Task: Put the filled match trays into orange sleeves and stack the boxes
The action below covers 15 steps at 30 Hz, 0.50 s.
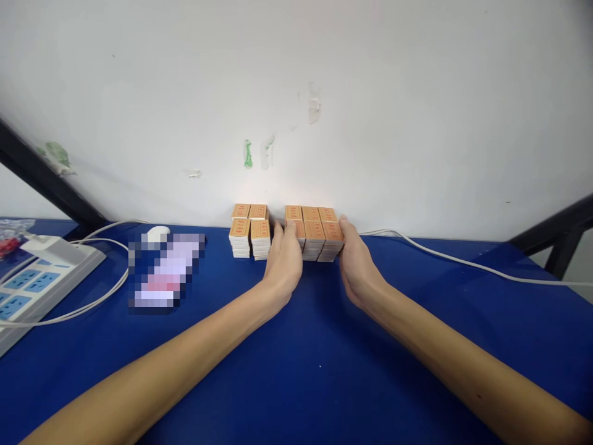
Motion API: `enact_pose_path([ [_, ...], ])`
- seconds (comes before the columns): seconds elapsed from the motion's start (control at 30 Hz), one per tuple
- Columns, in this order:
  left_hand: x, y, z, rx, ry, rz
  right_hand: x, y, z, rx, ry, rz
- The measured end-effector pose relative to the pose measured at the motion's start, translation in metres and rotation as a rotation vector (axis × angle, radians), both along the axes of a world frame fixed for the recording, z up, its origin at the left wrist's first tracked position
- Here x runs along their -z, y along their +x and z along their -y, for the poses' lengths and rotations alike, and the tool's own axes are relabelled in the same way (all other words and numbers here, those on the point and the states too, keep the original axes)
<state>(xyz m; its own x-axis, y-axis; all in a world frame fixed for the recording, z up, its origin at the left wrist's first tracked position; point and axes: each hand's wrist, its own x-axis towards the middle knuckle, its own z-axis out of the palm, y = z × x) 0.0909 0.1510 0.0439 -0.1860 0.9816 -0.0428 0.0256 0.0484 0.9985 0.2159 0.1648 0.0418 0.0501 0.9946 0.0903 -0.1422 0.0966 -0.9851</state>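
My forearms lay nearest, stretched over the blue tabletop (319, 371) toward the wall. My left hand (283, 259) pressed flat against the left side of a block of small orange-topped boxes (315, 232), fingers straight and together. My right hand (356, 262) cupped the block's right side the same way, so the block sat squeezed between my two palms, resting on the table close to the white wall (370, 93). Just to the left, apart from my hand by a narrow gap, stood a smaller stack of the same boxes (250, 232). Farther left lay a white power strip (41, 272) with its cable, and another white cable (463, 262) ran off to the right.
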Motion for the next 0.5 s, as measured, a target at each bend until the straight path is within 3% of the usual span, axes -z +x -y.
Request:
enact_pose_path([
  [0.1,-0.011,-0.003,0.034,-0.007,-0.088,0.002,-0.003,0.007,0.003,0.012,-0.015,0.027],
  [0.2,-0.022,-0.013,0.091,0.035,-0.232,-0.007,-0.002,0.022,0.012,0.079,-0.031,0.067],
  [0.3,-0.026,-0.031,0.141,0.006,-0.350,-0.015,-0.003,0.038,0.035,0.176,-0.041,0.119],
  [0.33,-0.026,-0.039,0.151,-0.046,-0.322,-0.037,-0.004,0.042,0.045,0.202,-0.040,0.135],
  [0.43,-0.022,-0.064,0.154,-0.159,-0.158,-0.038,-0.008,0.041,0.080,0.227,0.045,0.189],
  [0.5,-0.019,-0.078,0.141,-0.243,-0.181,-0.039,-0.009,0.031,0.099,0.165,0.070,0.236],
])
